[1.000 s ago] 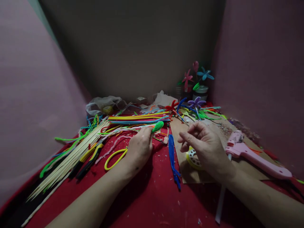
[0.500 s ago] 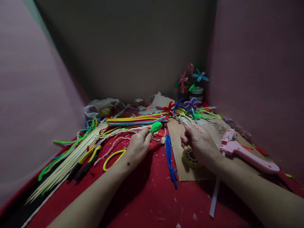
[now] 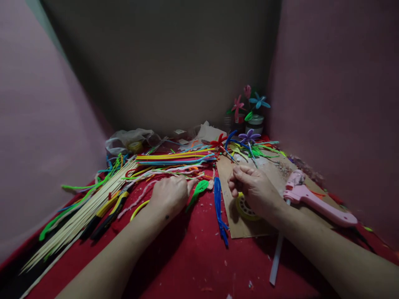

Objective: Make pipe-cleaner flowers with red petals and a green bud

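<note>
My left hand (image 3: 171, 194) is over the pile of pipe cleaners, back upward, with its fingertips hidden beneath it. Right beside its thumb lies a green pipe-cleaner leaf (image 3: 200, 187), its stem slanting down toward the red cloth. My right hand (image 3: 254, 185) hovers above the cardboard, thumb and forefinger pinched together; whatever is between them is too small to make out. Under that hand is a roll of yellow tape (image 3: 245, 209), partly covered. Just beyond its fingertips are a red pipe-cleaner flower (image 3: 219, 141) and a purple one (image 3: 249, 136).
A pink glue gun (image 3: 318, 202) rests on the cardboard (image 3: 233, 224) at right. Blue pipe cleaners (image 3: 220, 207) lie centrally on the red cloth (image 3: 199, 257). Wooden sticks (image 3: 90, 207) and yellow-black pliers (image 3: 107, 211) are at left. Finished flowers (image 3: 247, 101) stand in jars behind.
My left hand has moved left and down, and the green leaf has left its pinch and now lies lower beside it. My right hand has shifted slightly left and stays pinched.
</note>
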### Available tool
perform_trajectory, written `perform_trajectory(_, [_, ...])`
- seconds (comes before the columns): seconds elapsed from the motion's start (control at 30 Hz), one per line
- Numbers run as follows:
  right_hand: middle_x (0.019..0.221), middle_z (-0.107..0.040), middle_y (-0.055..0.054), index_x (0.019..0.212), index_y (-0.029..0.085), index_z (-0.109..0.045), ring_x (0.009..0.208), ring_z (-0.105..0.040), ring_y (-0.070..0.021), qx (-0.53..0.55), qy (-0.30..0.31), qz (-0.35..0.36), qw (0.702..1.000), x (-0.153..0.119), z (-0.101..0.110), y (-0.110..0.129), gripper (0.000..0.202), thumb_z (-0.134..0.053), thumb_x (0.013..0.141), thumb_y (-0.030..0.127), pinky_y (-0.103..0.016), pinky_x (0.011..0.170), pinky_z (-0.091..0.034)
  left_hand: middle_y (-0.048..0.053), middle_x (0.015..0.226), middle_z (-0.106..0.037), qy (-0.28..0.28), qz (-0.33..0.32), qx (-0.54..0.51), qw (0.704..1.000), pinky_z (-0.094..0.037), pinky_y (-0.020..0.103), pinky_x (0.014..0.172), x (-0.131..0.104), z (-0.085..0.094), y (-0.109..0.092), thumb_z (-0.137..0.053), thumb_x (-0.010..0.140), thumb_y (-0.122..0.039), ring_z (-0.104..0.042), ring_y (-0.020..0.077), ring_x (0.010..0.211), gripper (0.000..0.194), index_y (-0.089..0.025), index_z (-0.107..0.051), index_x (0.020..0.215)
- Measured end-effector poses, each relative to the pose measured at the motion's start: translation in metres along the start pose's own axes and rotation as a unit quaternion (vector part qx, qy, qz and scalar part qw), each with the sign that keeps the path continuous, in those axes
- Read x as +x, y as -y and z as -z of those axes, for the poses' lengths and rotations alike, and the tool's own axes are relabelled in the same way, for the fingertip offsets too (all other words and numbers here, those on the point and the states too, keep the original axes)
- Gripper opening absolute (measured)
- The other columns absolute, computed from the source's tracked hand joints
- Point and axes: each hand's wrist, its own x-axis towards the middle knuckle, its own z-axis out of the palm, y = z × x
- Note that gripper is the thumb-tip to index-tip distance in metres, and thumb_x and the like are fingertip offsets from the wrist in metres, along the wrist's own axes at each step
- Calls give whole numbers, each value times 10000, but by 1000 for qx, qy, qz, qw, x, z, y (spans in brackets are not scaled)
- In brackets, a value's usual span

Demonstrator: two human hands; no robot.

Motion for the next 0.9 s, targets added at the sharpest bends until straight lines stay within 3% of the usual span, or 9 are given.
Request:
perform_trajectory(0.13, [638,-627,12,781,142,-638,477,-541,-68,8,22,14,1000,3,1,-1,130,-648,701,244,-196,479,-386,131,725,-704,-76,-1,20,997,-405,315,495,-2,-3,2,-315,900,-402,-669,313,661,402,-156,-633,916])
perform_trajectory(0.27, [589,-608,26,726,142,-615,472,-523,-74,-14,11,31,999,4,-2,1,149,-706,636,218,-208,492,-393,59,612,-670,-175,-78,-35,981,-322,265,446,-5,-15,0,-319,916,-363,-646,230,552,349,-188,-615,861])
perform_trajectory(0.43, [441,-485,60,561,178,-456,367,-435,-65,-123,6,53,991,4,-3,14,322,-556,795,376,-199,415,-352,-10,458,-529,-302,-237,-131,914,-304,252,429,-13,-29,-13,-377,911,-294,-510,133,388,316,-178,-546,670])
perform_trajectory(0.5, [405,-448,61,521,182,-422,331,-395,-59,-200,-29,76,976,7,4,26,402,-476,839,421,-195,384,-320,-15,481,-532,-316,-279,-169,891,-318,248,438,-18,-30,-19,-390,909,-254,-502,124,400,277,-178,-547,694])
perform_trajectory(0.57, [382,-424,61,511,182,-418,324,-375,-58,-312,-89,117,939,16,16,41,438,-442,854,453,-191,373,-294,-11,508,-545,-319,-305,-190,877,-327,247,445,-22,-30,-23,-392,909,-240,-504,123,420,263,-179,-549,708])
perform_trajectory(0.63, [399,-446,50,525,180,-434,355,-411,-64,-466,-184,120,857,31,33,57,444,-401,875,451,-186,404,-333,-8,507,-538,-324,-309,-192,873,-322,251,439,-23,-31,-25,-390,910,-241,-493,124,419,273,-180,-540,690])
perform_trajectory(0.67, [434,-478,40,572,176,-463,374,-431,-70,-494,-217,110,835,41,43,64,400,-393,887,412,-189,412,-340,-9,496,-527,-327,-306,-188,874,-316,254,433,-23,-31,-25,-389,909,-242,-481,124,412,283,-181,-532,673])
perform_trajectory(0.8, [681,-621,-39,857,125,-568,494,-553,-102,-572,-248,36,781,83,81,77,230,-378,905,246,-213,476,-415,-14,463,-491,-326,-309,-176,876,-294,267,417,-23,-34,-26,-373,910,-232,-444,126,389,321,-189,-497,617])
perform_trajectory(0.9, [943,-631,-79,1031,128,-569,751,-622,-156,-633,-213,-39,743,103,98,71,221,-476,892,272,-301,656,-506,-11,475,-508,-321,-312,-185,875,-306,269,427,-24,-34,-26,-382,909,-232,-462,131,406,306,-188,-508,634])
